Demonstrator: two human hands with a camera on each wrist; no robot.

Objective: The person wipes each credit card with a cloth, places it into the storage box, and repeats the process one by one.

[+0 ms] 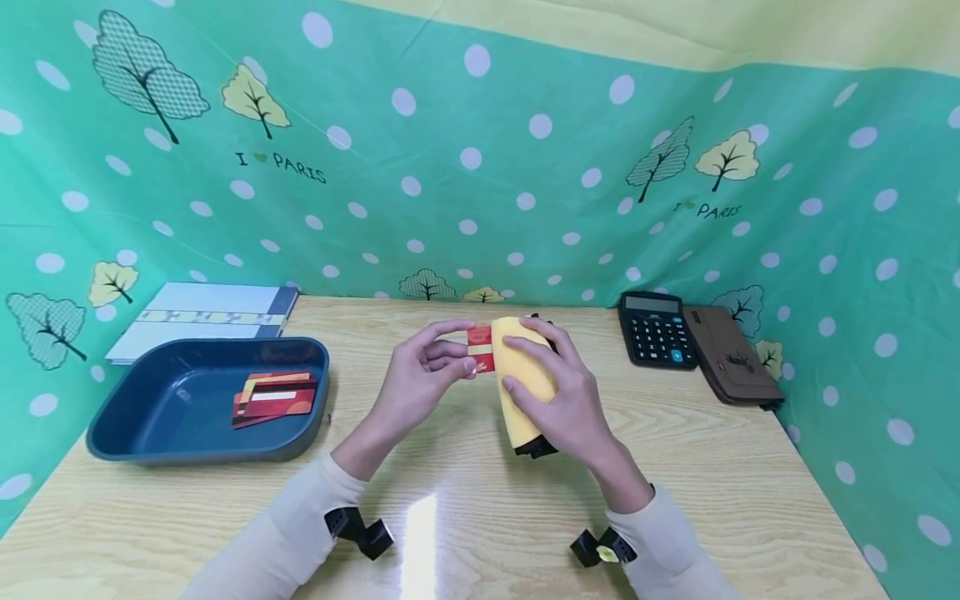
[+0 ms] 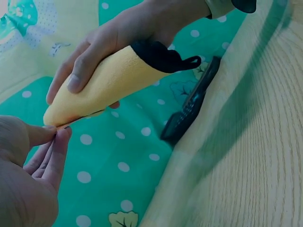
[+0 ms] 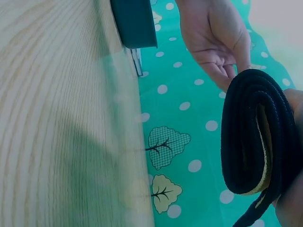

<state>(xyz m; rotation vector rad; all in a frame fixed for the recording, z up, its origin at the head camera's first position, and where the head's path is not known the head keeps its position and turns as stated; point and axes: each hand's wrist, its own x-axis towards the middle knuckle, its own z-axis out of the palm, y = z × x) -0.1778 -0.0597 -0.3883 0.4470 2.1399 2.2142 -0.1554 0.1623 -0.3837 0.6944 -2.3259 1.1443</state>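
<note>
My right hand (image 1: 564,387) grips a folded yellow cloth (image 1: 517,400) with black edging above the table. In the right wrist view, the black edge of the cloth (image 3: 239,142) shows several rolled layers. A red card (image 1: 481,350) with a pale stripe stands out at the cloth's left side, its right end against the cloth. Thumb and fingers of my left hand (image 1: 416,379) pinch the card's left end. From the left wrist, those fingertips appear right at the end of the cloth (image 2: 109,82), the card seen nearly edge-on.
On the left stands a dark blue tub (image 1: 168,408) with several red and yellow cards (image 1: 277,397) inside. Behind it lies a white and blue folder-like item (image 1: 210,310). A black calculator (image 1: 657,330) and a brown case (image 1: 731,354) lie at the back right, before a green dotted curtain (image 1: 480,208).
</note>
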